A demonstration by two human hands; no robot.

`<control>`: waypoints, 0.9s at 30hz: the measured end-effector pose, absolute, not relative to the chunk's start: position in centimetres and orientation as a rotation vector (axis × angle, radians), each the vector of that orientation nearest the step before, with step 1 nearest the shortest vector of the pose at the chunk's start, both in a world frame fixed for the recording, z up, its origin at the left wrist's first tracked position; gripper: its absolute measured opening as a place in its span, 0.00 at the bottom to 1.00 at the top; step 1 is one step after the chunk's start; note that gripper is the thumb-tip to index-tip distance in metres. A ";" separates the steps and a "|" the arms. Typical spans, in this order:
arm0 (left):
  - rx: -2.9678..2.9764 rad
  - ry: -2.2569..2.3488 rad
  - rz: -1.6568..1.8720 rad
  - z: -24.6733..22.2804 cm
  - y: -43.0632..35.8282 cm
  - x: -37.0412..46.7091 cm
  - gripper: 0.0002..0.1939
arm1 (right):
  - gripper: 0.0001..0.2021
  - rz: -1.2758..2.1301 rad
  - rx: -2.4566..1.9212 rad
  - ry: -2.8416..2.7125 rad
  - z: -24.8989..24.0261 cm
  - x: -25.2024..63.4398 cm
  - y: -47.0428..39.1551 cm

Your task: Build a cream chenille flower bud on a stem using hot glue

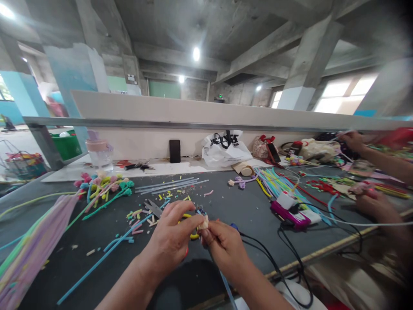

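Both my hands meet above the dark table. My left hand pinches a small cream fuzzy piece between thumb and finger. From the other side, my right hand closes on the same piece. A thin pale-blue stem runs down below my right hand; its upper end is hidden. Scissors lie beside and partly under my left hand, blades showing, with yellow handle parts visible between my hands. A blue fuzzy stick and coloured scraps lie left of my left hand.
Fuzzy flowers and a pastel bundle lie left. Behind stand a bottle, a phone and a white bag. A purple power strip with cables sits right, near a co-worker's hands.
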State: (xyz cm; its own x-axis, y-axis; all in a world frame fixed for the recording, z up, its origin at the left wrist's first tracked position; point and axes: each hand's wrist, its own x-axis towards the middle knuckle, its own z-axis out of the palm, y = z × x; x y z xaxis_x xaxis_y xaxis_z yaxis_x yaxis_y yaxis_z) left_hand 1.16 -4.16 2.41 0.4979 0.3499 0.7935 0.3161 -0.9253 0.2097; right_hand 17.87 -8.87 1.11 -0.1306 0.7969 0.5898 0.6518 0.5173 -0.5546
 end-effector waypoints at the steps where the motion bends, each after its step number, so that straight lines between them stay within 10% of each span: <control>1: 2.694 0.584 1.436 2.4 -4.1 1.1 0.23 | 0.16 0.201 -1.208 -1.850 1.0 17.9 -8.8; 27: 2.418 0.679 1.148 3.8 -4.2 1.1 0.06 | 0.14 -0.125 -1.225 -2.004 0.8 18.3 -8.7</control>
State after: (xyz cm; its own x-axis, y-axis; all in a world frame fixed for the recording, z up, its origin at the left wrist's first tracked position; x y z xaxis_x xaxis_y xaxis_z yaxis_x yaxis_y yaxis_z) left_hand 1.13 -4.17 3.75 0.5500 0.5692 0.6112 0.2608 -0.8123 0.5217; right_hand 18.34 -8.69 0.78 -0.2418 0.7186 0.6520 0.7940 0.5327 -0.2928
